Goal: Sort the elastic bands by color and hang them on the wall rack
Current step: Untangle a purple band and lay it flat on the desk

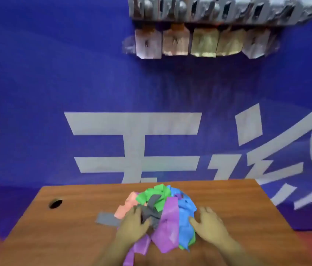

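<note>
A tangled pile of elastic bands [167,214] lies on the wooden table [74,237]: pink, green, grey, purple and blue strips. My left hand [133,225] grips a grey band [150,213] at the pile's left side. Against the blue bands [186,217] on the right side rests my right hand [208,224], fingers spread. High on the blue wall hangs the metal wall rack [222,10] with its row of hooks; the view there is blurred.
Under the rack hang several labelled tags [205,43]. A dark cable hole [55,204] sits in the table's left part. Large white characters mark the blue wall [132,143] behind the table. Red floor shows at the right.
</note>
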